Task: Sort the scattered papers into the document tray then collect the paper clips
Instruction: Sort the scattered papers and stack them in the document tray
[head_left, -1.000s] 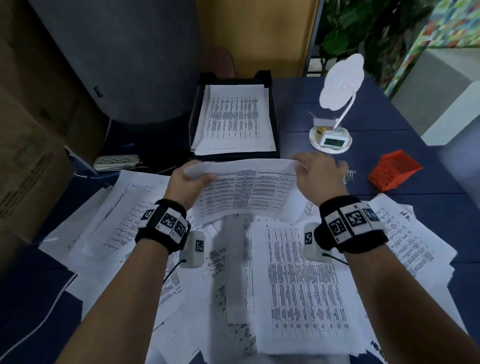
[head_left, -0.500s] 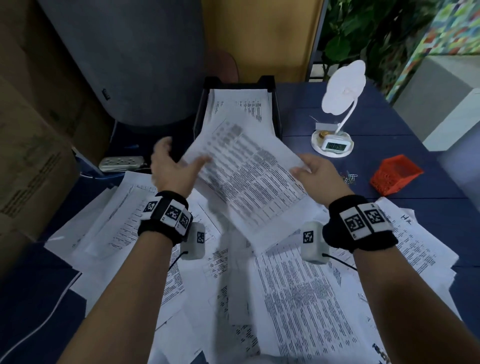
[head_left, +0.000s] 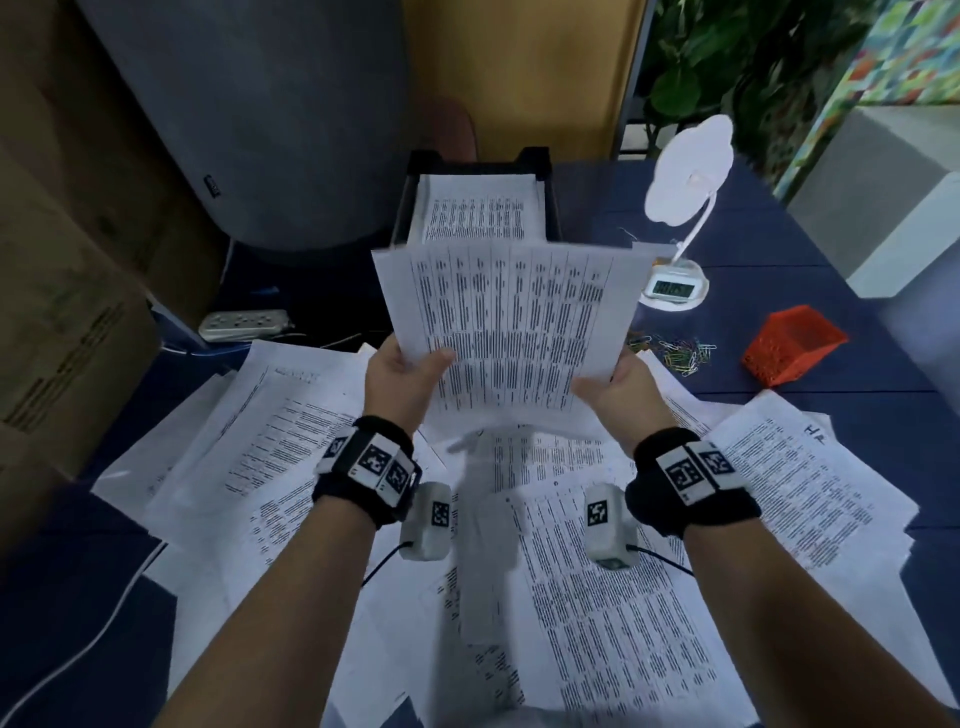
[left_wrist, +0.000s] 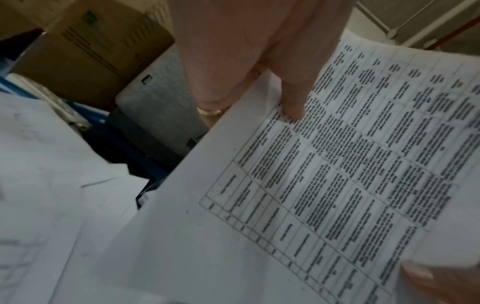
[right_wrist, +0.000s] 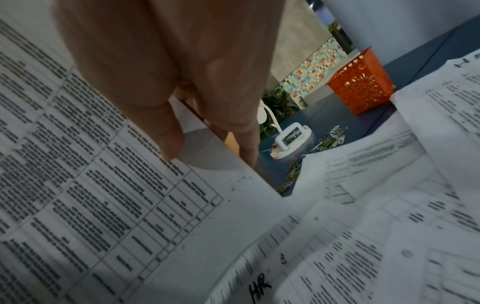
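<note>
Two hands, left (head_left: 402, 376) and right (head_left: 621, 387), pinch one white printed sheet (head_left: 511, 327); sorting continues, with the black document tray (head_left: 551, 200) lying at twelve o'clock.

You hold a thin white matt paper sheet with a printed table (head_left: 511, 332). The black plastic document tray (head_left: 549, 202) looks smooth. The orange perforated plastic basket (head_left: 792, 345) looks matt, the brown cardboard box (head_left: 62, 312) dull and rough, and the white plastic lamp (head_left: 685, 208) smooth.

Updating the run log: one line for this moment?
left hand: grips sheet | right hand: grips sheet | tray: part-filled | clips: uncollected
</note>
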